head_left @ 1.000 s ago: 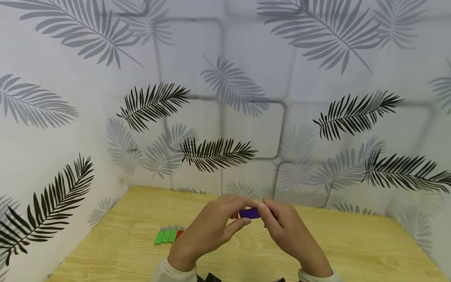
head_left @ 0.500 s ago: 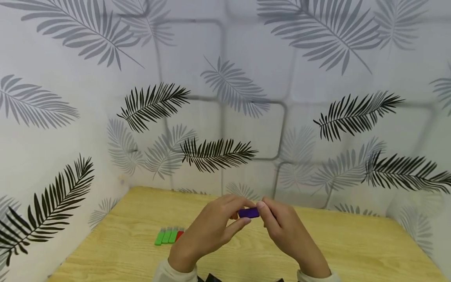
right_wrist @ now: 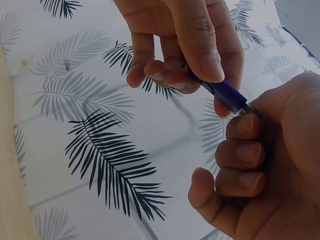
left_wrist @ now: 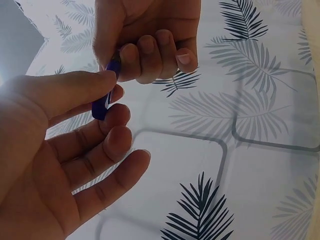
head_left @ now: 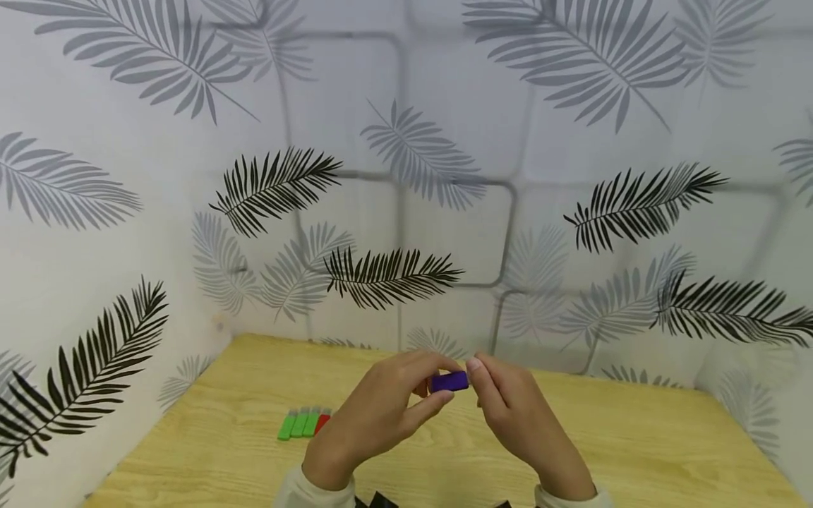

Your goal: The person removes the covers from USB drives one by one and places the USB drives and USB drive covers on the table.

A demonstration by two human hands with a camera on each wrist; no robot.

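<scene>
A purple USB flash drive (head_left: 449, 382) is up above the table, between the two hands. My left hand (head_left: 387, 406) pinches its body between thumb and fingertips; in the left wrist view the other fingers of that hand (left_wrist: 55, 150) spread below it. The right wrist view shows a short metal end (right_wrist: 245, 109) sticking out of the purple body (right_wrist: 225, 92). My right hand (head_left: 511, 409) pinches at that end with thumb and forefinger, its other fingers (right_wrist: 242, 155) curled into the palm. The right hand's fingers hide the tip of the metal end.
Several green flash drives (head_left: 300, 425) and a red one (head_left: 322, 422) lie side by side on the wooden table (head_left: 209, 451), left of the left forearm. The left wrist partly covers the red one. A leaf-patterned wall covering (head_left: 444, 233) stands behind the table.
The right hand has shifted slightly to the right, and its thumb overlaps the purple body less. The left hand keeps almost the same place.
</scene>
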